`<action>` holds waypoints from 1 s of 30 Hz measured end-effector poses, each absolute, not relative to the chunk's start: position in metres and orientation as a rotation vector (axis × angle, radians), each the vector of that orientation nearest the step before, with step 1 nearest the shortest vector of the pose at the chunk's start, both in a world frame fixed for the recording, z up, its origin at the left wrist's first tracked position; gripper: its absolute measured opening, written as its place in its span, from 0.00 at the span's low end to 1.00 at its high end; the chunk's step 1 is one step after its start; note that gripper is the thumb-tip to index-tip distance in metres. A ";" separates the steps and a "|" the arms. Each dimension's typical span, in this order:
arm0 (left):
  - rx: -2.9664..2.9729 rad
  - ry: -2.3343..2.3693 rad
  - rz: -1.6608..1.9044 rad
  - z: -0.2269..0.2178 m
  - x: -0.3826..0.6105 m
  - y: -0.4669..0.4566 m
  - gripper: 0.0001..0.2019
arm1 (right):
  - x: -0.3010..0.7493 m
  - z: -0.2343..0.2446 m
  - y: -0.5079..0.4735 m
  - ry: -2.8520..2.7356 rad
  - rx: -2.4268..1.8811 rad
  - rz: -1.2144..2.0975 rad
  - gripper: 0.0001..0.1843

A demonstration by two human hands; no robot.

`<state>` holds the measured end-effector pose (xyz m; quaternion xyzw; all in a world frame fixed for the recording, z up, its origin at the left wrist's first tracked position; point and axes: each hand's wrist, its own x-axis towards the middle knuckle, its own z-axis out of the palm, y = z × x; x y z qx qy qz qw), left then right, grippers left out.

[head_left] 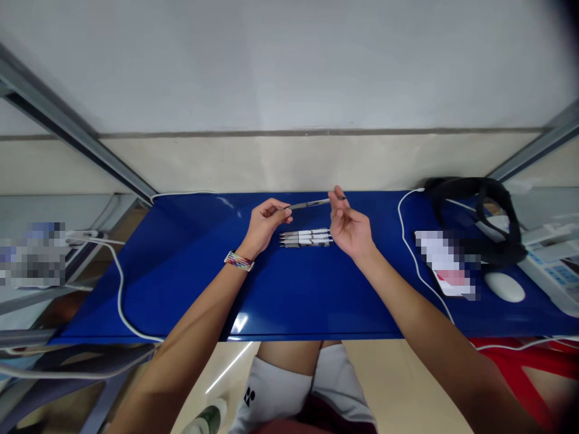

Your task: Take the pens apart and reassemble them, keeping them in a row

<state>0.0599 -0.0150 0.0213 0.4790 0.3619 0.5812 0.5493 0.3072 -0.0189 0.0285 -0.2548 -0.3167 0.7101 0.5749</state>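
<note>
Slim grey-and-white pen (310,205), long axis left to right
Left fingers (284,213) pinch its left end; right fingers (339,191) loosely spread at its right.

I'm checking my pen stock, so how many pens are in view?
5: one pen in the left hand, its other end at the right hand, and four more pens side by side on the blue table. The row is tight, so another may be hidden.
</note>
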 end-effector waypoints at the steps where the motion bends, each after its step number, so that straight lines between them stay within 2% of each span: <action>1: 1.134 0.855 1.374 0.022 0.060 -0.015 0.15 | 0.307 0.030 -0.020 -0.764 -0.600 1.651 0.22; 8: 1.148 0.864 1.378 0.023 0.058 -0.015 0.14 | 0.306 0.037 -0.022 -0.755 -0.765 1.584 0.17; 12: 1.210 0.878 1.392 0.022 0.054 -0.013 0.14 | 0.305 0.036 -0.018 -0.878 -0.792 1.576 0.18; 15: 1.261 0.907 1.390 0.021 0.051 -0.012 0.13 | 0.307 0.031 -0.014 -1.080 -0.839 1.400 0.18; 24: 1.545 1.001 1.225 0.020 0.045 -0.012 0.13 | 0.317 0.012 -0.004 -1.599 -1.078 0.867 0.10; 30: 1.868 1.130 1.136 0.021 0.041 -0.015 0.08 | 0.324 0.014 -0.005 -1.797 -1.082 0.729 0.08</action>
